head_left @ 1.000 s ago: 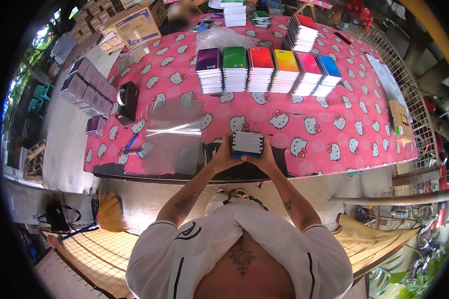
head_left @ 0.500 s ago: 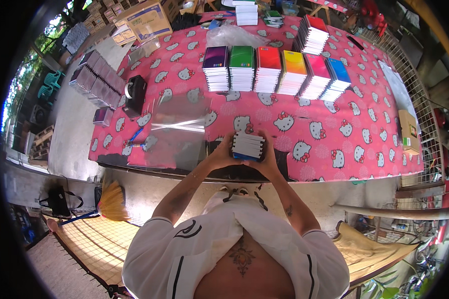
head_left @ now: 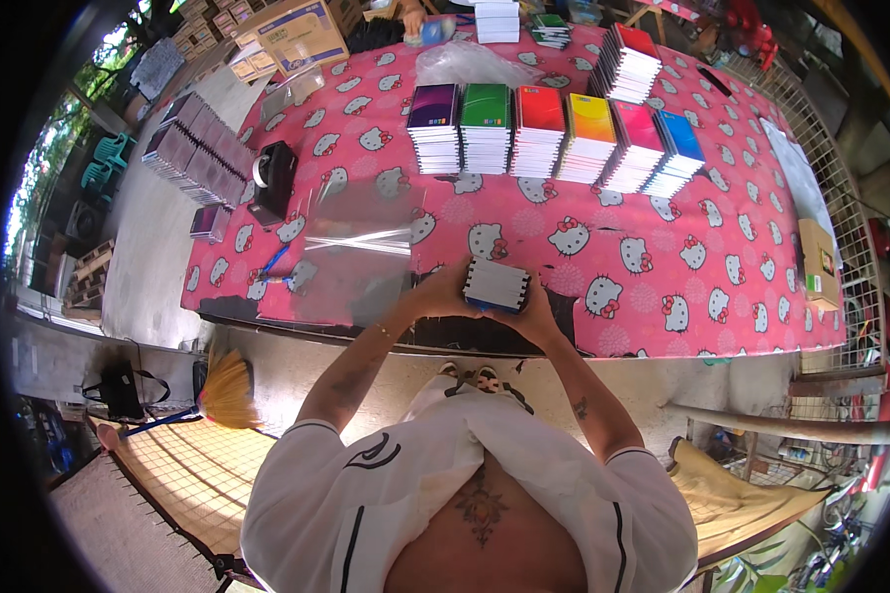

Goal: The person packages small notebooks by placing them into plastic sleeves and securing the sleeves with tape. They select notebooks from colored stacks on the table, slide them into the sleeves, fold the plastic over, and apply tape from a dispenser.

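Between my two hands, close to the table's near edge, is a small stack of spiral notebooks, white page edges and dark binding loops facing up, with blue along its lower side. My left hand grips its left end and my right hand wraps the right end. Left of them lie clear plastic sheets with bright glare. Beyond my hands stands a row of notebook stacks with purple, green, red, yellow, pink and blue covers on top.
A black tape dispenser and a blue tool lie left on the pink tablecloth. Purplish notebook bundles are piled at the left edge. Behind stand a red-topped stack, crumpled plastic and another person's hand. A carton sits right.
The notebook stack in my hands has tilted, showing more of its page-edge side, and shifted slightly right. Another person's hand has come into view at the far edge of the table.
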The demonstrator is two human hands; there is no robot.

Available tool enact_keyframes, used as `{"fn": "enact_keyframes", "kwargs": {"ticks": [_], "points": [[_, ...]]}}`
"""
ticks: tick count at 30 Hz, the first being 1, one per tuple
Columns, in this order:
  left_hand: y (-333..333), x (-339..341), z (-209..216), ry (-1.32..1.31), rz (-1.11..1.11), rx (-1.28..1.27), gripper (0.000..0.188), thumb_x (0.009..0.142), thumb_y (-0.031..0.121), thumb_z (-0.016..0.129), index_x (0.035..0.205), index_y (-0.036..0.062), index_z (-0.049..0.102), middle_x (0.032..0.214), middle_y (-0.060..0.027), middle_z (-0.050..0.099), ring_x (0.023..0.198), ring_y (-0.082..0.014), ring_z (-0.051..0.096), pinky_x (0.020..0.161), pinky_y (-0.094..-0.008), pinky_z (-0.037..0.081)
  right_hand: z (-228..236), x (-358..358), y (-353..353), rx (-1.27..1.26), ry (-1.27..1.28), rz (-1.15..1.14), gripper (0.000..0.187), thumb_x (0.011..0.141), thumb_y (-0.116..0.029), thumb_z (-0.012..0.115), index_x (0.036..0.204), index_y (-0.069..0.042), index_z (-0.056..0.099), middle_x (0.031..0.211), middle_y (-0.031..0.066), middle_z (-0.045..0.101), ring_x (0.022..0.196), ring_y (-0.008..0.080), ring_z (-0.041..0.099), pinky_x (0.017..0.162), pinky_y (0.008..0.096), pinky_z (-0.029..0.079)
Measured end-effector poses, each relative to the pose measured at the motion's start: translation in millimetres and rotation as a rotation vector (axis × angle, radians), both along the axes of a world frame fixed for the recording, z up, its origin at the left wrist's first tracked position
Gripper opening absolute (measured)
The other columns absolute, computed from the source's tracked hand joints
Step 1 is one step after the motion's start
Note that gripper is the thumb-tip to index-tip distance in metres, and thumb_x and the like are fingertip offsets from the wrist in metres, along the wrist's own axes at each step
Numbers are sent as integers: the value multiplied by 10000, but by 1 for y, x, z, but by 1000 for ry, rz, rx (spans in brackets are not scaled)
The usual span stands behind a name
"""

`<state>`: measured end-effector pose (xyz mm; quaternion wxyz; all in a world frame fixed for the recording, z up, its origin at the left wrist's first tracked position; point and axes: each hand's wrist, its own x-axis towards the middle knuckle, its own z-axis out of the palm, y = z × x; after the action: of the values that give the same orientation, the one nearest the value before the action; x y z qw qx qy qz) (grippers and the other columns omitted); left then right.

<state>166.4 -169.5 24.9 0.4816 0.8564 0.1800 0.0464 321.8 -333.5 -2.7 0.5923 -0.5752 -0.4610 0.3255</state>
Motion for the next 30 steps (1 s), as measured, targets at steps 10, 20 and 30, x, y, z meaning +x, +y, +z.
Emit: {"fn": "enact_keyframes", "kwargs": {"ticks": [10, 20, 30], "points": [[-36, 29, 59, 29, -220, 788, 936, 699, 568, 779, 1352, -10, 439, 1248, -230, 564, 1217, -390, 542, 1059, -495, 378, -22, 2, 8, -13, 54, -26, 748, 693, -126, 876, 1302, -81, 445, 1128, 116, 640, 1028, 221, 644, 875, 372, 531], [76, -131, 73, -164, 808, -57, 905, 727, 649, 772, 1194, -99, 571, 959, -198, 708, 840, -270, 710, 729, -390, 572, 21, -56, 133, 73, -416, 17, 851, 785, -415, 782, 1446, -57, 383, 1389, 208, 498, 1302, 398, 463, 1069, 467, 381], [196, -151, -22, 100, 841, -267, 859, 728, 710, 715, 1004, -103, 686, 950, -211, 705, 897, -296, 701, 766, -391, 553, -21, -71, 198, -517, -1090, 275, 1257, 584, -781, 710, 1574, -184, 218, 1650, 122, 105, 1527, 309, 58, 1191, 594, 73]]}}
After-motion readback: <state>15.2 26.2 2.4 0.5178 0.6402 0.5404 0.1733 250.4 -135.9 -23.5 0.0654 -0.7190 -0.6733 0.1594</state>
